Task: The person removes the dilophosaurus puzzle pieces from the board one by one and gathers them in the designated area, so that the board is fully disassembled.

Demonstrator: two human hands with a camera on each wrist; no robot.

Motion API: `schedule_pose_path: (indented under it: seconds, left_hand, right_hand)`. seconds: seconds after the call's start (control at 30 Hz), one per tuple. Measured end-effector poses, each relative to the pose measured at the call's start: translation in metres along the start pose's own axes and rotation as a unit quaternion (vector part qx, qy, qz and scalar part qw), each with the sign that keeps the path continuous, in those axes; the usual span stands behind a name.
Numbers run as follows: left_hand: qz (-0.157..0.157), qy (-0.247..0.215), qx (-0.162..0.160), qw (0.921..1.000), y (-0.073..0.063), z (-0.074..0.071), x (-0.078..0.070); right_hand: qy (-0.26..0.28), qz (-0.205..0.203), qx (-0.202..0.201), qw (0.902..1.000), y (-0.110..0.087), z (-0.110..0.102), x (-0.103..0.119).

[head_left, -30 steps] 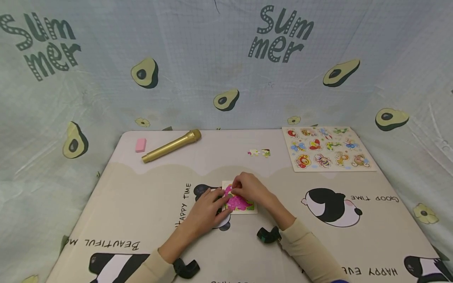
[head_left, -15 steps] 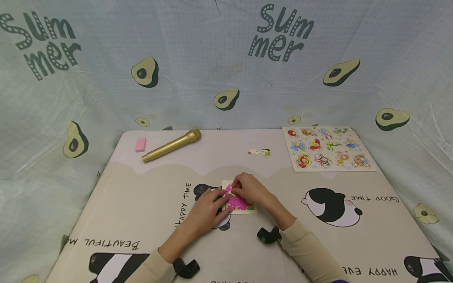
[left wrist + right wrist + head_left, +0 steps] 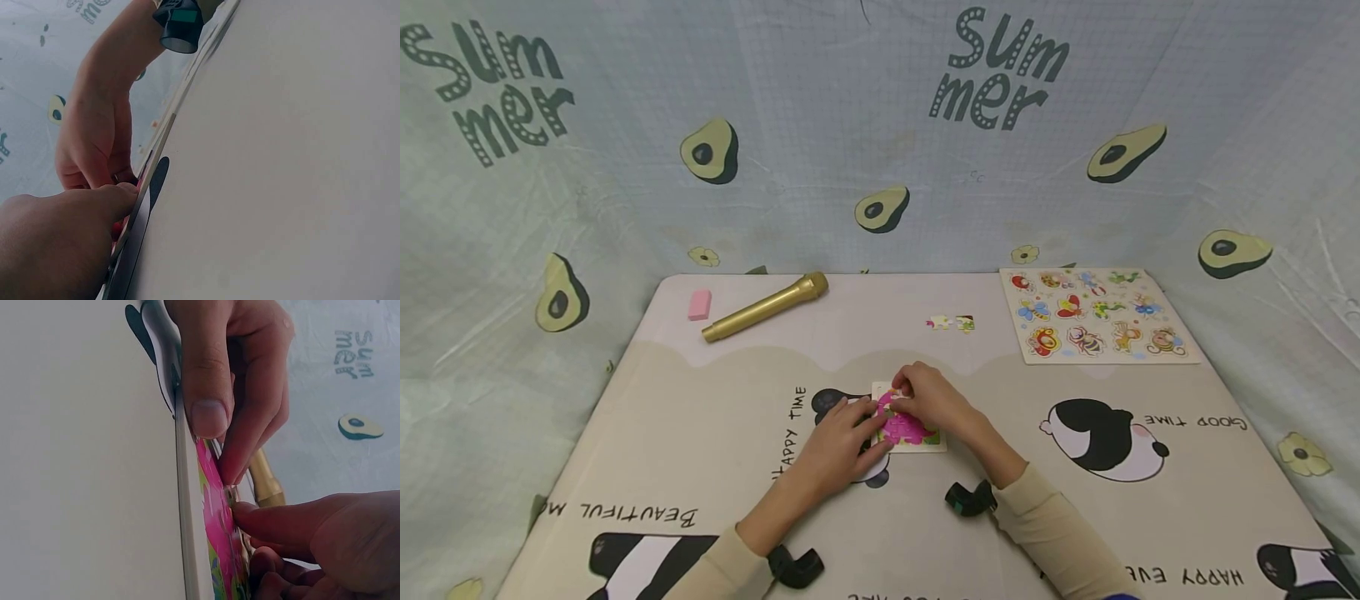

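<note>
A small jigsaw puzzle board (image 3: 910, 433) with a pink dinosaur picture and a pale border lies flat on the table. My left hand (image 3: 835, 442) rests at its left side, fingers spread over the picture and thumb along the near edge. Over the upper part of the board, my right hand (image 3: 932, 400) pinches a small puzzle piece (image 3: 230, 495) between thumb and forefinger, close against the picture; the fingers mostly hide it. In the right wrist view, the left fingertips lie right next to that piece. Two loose puzzle pieces (image 3: 951, 322) lie beyond the board.
A gold microphone (image 3: 765, 307) and a pink eraser-like block (image 3: 699, 305) lie at the back left. A wooden board with colourful insect pictures (image 3: 1097, 354) lies at the back right. Avocado-print cloth (image 3: 790, 150) surrounds the table. Black cameras are worn on both wrists.
The right fingers have shifted very slightly over the picture. The left hand, the puzzle board and the loose pieces keep their places.
</note>
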State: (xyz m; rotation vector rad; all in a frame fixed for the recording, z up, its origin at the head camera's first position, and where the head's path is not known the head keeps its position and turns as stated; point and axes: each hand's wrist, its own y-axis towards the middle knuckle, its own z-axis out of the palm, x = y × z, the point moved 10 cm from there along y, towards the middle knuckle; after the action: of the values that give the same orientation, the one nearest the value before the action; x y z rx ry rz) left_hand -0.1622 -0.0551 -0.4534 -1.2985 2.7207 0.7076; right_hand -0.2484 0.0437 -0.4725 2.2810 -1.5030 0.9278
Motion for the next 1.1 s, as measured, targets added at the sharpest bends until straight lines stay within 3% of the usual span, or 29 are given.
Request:
schedule_pose_path:
  seconds: [0.47,1.1]
  left_hand:
    - [0.002,0.001,0.0,1.0,-0.0001,0.0022,0.0022]
    - [0.012,-0.003,-0.017,0.9998,-0.0006,-0.0016,0.0014]
  right_hand:
    - [0.034,-0.007,0.025,0.9991,0.0029,0.0011,-0.003]
    - [0.034,-0.023,0.019,0.999,0.0048,0.003,-0.002]
